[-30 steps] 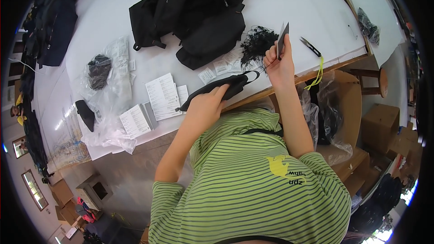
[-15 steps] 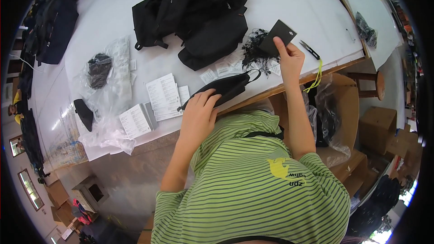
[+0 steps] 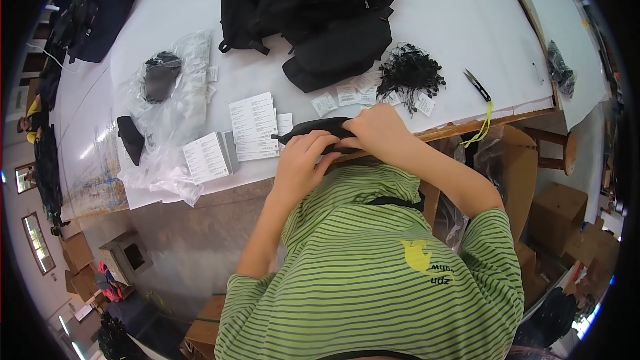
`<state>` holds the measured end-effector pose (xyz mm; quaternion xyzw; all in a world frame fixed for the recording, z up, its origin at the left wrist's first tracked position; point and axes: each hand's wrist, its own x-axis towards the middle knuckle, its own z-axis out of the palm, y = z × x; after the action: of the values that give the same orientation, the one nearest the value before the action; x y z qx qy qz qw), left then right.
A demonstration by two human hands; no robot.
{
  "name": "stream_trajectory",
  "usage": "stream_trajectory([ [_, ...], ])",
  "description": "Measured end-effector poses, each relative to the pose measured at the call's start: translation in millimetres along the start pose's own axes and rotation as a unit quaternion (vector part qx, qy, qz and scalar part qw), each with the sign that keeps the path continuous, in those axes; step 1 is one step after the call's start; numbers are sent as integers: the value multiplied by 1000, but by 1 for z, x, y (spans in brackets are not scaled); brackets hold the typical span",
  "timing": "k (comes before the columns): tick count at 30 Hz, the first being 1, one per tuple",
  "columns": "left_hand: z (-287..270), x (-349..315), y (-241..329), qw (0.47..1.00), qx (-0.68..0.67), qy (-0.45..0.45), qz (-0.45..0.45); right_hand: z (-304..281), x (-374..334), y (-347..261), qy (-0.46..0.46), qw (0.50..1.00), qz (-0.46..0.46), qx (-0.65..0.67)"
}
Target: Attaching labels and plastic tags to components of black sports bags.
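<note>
A small black fabric pouch [image 3: 313,128] lies at the table's front edge, right in front of me. My left hand [image 3: 303,159] is closed on its near left side, fingers bent over it. At the pouch's right end is my right hand [image 3: 375,132], fingers curled in and pressed against it, the two hands nearly meeting. No black card shows; the right hand's palm side is hidden. Just beyond that hand lies a tangle of thin black strings [image 3: 412,75], with small white slips [image 3: 348,93] beside it.
Stacks of white printed cards [image 3: 253,120] stand left of the pouch. Farther left are clear plastic bags [image 3: 190,73] and another small black pouch [image 3: 131,139]. Black bags [image 3: 333,33] are heaped at the back. Thread snips [image 3: 477,85] with a yellow cord lie right.
My right hand has come down and left from above the strings to the pouch. The black card it held is out of sight. My left hand remains on the pouch.
</note>
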<state>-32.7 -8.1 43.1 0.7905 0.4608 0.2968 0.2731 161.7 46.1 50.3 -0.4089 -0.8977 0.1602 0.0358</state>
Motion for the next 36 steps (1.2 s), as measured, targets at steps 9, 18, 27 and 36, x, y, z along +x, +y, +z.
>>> stream_trajectory([
  [9, -15, 21, -2, 995, -11, -81, -58, 0, -35, 13, 77, 996, -49, 24],
  [18, -17, 81, -38, 969, 96, -106, -203, 22, -44, 13, 120, 989, -61, 59],
  [27, 2, 74, -60, 982, 113, -114, -102, 22, -40, 17, 136, 986, -53, 83],
  [36, -34, 70, 12, 992, -66, -83, -66, 19, -32, 26, 170, 983, -38, 62],
])
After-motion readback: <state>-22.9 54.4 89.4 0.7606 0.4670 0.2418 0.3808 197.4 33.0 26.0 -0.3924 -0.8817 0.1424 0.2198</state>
